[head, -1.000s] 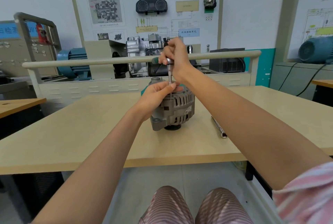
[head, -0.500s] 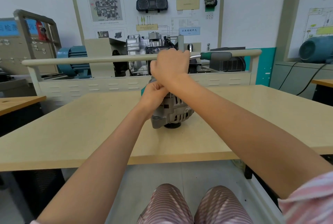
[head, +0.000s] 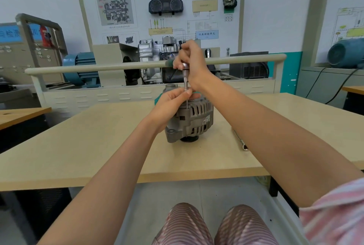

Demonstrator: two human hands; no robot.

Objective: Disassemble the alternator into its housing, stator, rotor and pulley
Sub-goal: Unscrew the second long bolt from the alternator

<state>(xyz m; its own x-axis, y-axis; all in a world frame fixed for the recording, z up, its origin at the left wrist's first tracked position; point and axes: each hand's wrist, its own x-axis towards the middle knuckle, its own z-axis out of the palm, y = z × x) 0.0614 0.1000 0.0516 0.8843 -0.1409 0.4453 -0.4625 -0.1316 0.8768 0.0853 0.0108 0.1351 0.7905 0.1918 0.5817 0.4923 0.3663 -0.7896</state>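
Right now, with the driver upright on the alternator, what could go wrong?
1. The alternator stands on its pulley, unclamped; driver torque may tip it.
2. The left hand pinches the shaft near the tip; a slip could jab it.
3. The right hand grips high, so the driver could wobble off.

a pale wood surface (head: 82, 146) fills the foreground, with a cream rail (head: 118, 66) running across behind it. on the white wall (head: 275, 8) hangs a training board (head: 161, 8) with an instrument cluster and wiring diagrams. a blue motor (head: 80, 67) sits at the left, another blue motor (head: 344, 53) on a grey cabinet at the right. the floor (head: 177, 191) below is light grey tile.
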